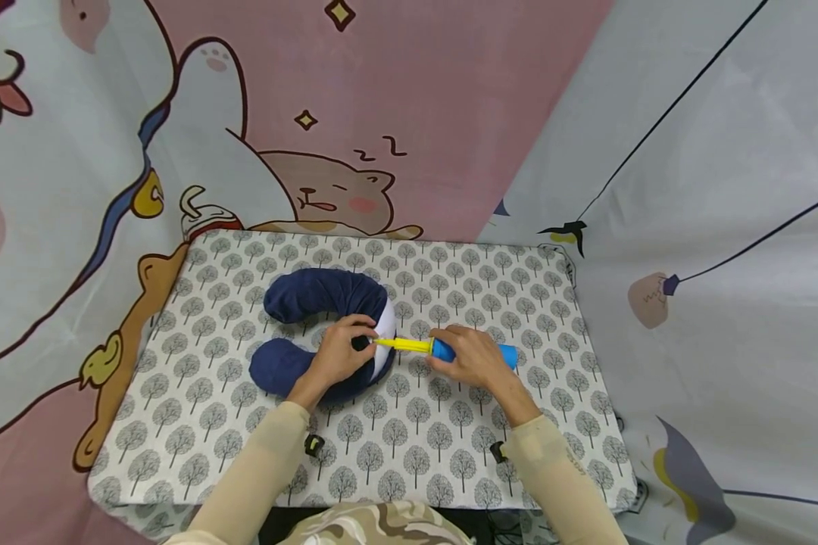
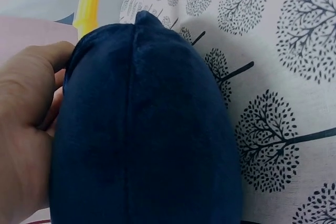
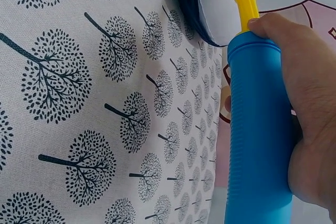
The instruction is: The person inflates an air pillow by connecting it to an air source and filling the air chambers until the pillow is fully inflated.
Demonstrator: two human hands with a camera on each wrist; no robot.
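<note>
A dark blue U-shaped neck pillow [image 1: 323,289] lies on the table, its curve to the right, where its cover is parted over a white inner part [image 1: 387,322]. Fingers of the left hand [image 1: 341,350] pinch the pillow at this white part, right at the pump's tip; the exact grip is hidden behind the pillow in the left wrist view. The right hand [image 1: 473,354] grips the blue barrel of a hand pump [image 3: 257,124], thumb near its front collar. The pump's yellow nozzle [image 1: 409,345] points left, its thin tip meeting the white part between the left fingertips.
A cloth [image 1: 416,462] printed with grey trees covers the table. Cartoon-printed fabric [image 1: 450,91] hangs behind and at both sides. The person's lap in camouflage fabric [image 1: 382,524] is at the near edge.
</note>
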